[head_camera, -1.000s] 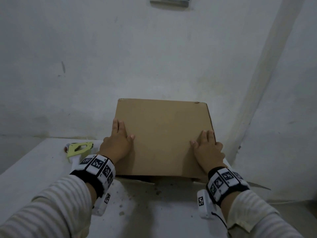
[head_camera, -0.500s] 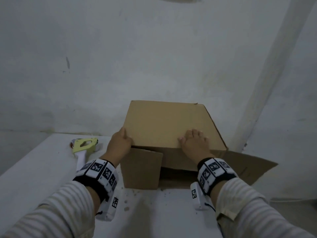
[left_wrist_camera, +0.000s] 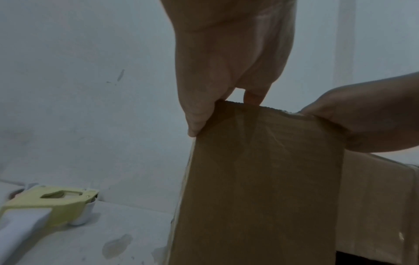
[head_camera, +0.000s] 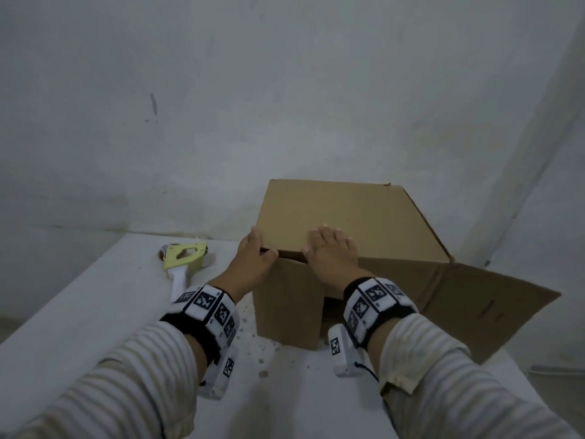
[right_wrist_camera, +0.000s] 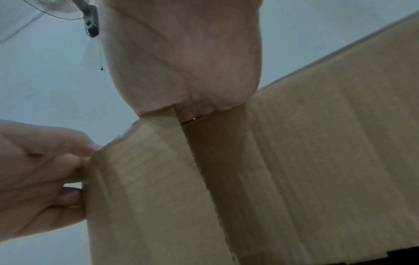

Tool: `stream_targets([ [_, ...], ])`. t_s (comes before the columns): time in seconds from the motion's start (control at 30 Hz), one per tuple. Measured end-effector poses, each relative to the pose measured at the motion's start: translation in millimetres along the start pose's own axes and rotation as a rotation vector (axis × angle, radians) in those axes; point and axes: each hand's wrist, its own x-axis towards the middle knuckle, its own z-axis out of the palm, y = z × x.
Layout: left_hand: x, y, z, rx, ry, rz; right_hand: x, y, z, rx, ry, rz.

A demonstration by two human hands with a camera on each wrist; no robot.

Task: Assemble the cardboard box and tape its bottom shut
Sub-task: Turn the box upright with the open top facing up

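A brown cardboard box (head_camera: 348,217) stands opened up on the white table (head_camera: 79,312). One flap (head_camera: 288,305) hangs down in front and another flap (head_camera: 468,302) spreads out to the right. My left hand (head_camera: 253,258) grips the box's near left top corner, thumb on the front and fingers along the side. The left wrist view shows the left hand (left_wrist_camera: 215,80) pinching that cardboard corner (left_wrist_camera: 260,161). My right hand (head_camera: 329,251) lies flat on the top panel at its near edge, fingers straight; its palm (right_wrist_camera: 181,71) rests on the edge.
A yellow-and-white tape dispenser (head_camera: 185,258) lies on the table left of the box, close to the wall. The box sits in the corner between two grey walls. Small stains dot the table in front of the box. The table's right edge is under the spread flap.
The flat box has opened into a box shape, its top panel tilting away. A front flap dropped and a right flap swung out. Both hands slid toward the near left edge.
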Motion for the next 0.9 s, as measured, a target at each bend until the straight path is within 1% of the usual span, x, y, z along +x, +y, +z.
stream_targets([
  [0.1,0.7,4.7,-6.7,0.042,-0.025,-0.02,2.5,4.4,-3.5,0.008,-0.05,0.009],
  [0.2,3.5,10.0,-10.0,0.029,-0.029,0.008,5.3,4.5,-6.6,0.021,-0.082,0.011],
  [0.27,3.8,11.6,-12.4,0.022,-0.063,-0.001,7.7,6.8,-8.3,0.012,-0.099,0.018],
  [0.33,1.8,11.6,-16.4,0.011,-0.109,-0.007,9.3,9.9,-9.0,0.0,-0.091,0.021],
  [0.43,-2.6,6.0,-22.5,-0.011,-0.142,-0.013,8.1,9.3,-6.9,0.002,-0.062,0.016],
  [0.47,-2.0,3.2,-24.1,-0.028,-0.144,-0.007,7.6,8.5,-5.6,0.001,-0.049,0.017],
  [0.6,-2.0,-4.3,-38.9,-0.014,-0.142,-0.056,9.6,7.2,0.6,-0.025,0.008,0.026],
  [0.63,0.3,-6.5,-43.3,0.009,-0.152,-0.069,10.4,7.3,1.8,-0.034,0.02,0.026],
  [0.73,3.0,-9.3,-56.0,0.137,-0.194,-0.038,11.8,7.8,4.5,-0.048,0.05,0.023],
  [0.83,7.5,-11.2,-63.9,0.425,-0.234,0.011,11.9,9.4,6.1,-0.055,0.07,0.023],
  [0.9,9.7,-10.5,-68.4,0.595,-0.214,0.068,11.1,10.9,5.2,-0.056,0.073,0.024],
])
